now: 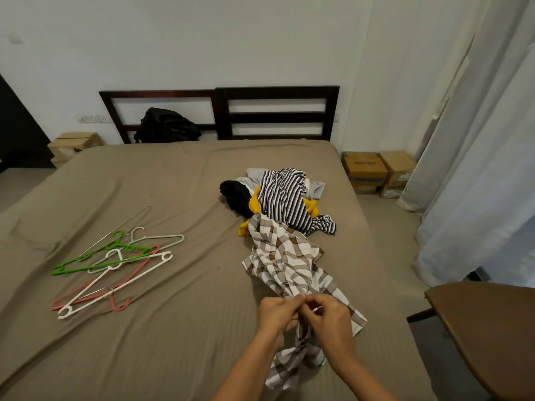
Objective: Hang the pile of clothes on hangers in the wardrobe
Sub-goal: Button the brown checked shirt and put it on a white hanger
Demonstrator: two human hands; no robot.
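- The checked shirt [283, 256] is grasped by both hands. The left hand [275, 312] and the right hand [327, 314] are each closed on a bunched fold of it, their fingertips almost meeting.
- Whether a button, the collar or only a seam is being pinched cannot be told; the spot is hidden by the fingers.
- The shirt lies on the bed [173, 183]. Its far end touches the pile of clothes [283, 198], and its near end trails towards the near edge of the mattress.
- The step in hand is judged to be the opening or straightening of the shirt for a hanger.
- The cloth is best kept taut between the two pinches. The collar should be found and the shoulders spread flat before a hanger is fetched.
- The hangers [115, 264] lie tangled, well apart to the left. One is best lifted by its hook, so that the others are not dragged along.
- Open sheet is offered between the shirt and the hangers, and the garment can be spread there.
- To the right, a brown board [492, 328] stands near the right arm, so wide swings on that side are better avoided.
- The trailing end near the mattress edge could slide off if it is tugged.
- The wardrobe is not in view.
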